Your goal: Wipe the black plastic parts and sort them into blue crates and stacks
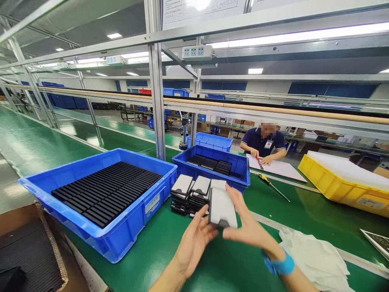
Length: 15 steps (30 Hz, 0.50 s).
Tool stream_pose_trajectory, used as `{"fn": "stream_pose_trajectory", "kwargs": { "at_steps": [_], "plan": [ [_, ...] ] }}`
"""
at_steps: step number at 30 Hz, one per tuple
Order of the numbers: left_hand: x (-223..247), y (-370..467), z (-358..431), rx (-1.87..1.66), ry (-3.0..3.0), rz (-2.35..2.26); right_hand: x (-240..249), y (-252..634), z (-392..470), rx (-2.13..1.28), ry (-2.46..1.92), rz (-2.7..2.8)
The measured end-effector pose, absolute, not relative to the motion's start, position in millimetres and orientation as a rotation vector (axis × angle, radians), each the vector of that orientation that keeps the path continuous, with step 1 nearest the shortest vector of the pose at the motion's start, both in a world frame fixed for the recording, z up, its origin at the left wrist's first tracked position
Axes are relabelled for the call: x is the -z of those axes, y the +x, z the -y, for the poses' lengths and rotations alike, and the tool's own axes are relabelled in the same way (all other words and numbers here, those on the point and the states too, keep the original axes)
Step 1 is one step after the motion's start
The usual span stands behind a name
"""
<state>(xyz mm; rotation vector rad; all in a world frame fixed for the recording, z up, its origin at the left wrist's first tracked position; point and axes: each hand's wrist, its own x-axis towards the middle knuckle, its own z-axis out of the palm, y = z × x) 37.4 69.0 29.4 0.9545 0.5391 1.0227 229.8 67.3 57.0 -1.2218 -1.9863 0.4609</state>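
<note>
A flat rectangular case, white-faced with a black edge and notch, is tilted above the green bench. My right hand, with a blue band on its wrist, grips it along its right side, thumb near the lower corner. My left hand is beside its lower left edge, fingers apart and palm turned up; whether the fingertips touch the case I cannot tell. Just behind are stacks of similar white-and-black cases, partly hidden by the held one.
At left stands a blue bin with rows of black pieces; another blue bin is behind the stacks. A cardboard box sits front left. Rightward are white cloths, a screwdriver, a yellow bin. A co-worker works opposite.
</note>
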Motion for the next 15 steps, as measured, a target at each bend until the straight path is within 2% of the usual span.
{"fn": "stream_pose_trajectory", "kwargs": {
  "at_steps": [3, 5, 9, 15],
  "plan": [
    [-23, 36, -48, -0.679, 0.484, -0.301, -22, 206, -18, -0.348, -1.277, 2.065],
    [-5, 39, -42, -0.58, 0.356, -0.288, 1, 198, 0, -0.205, -1.37, 2.028],
    [33, 51, -33, -0.541, 0.27, -0.278, 20, 198, 6, -0.098, -1.355, 1.859],
    [42, 54, -15, -0.491, 0.334, -0.583, 20, 189, 0, 0.08, -1.175, 1.785]
  ]
}}
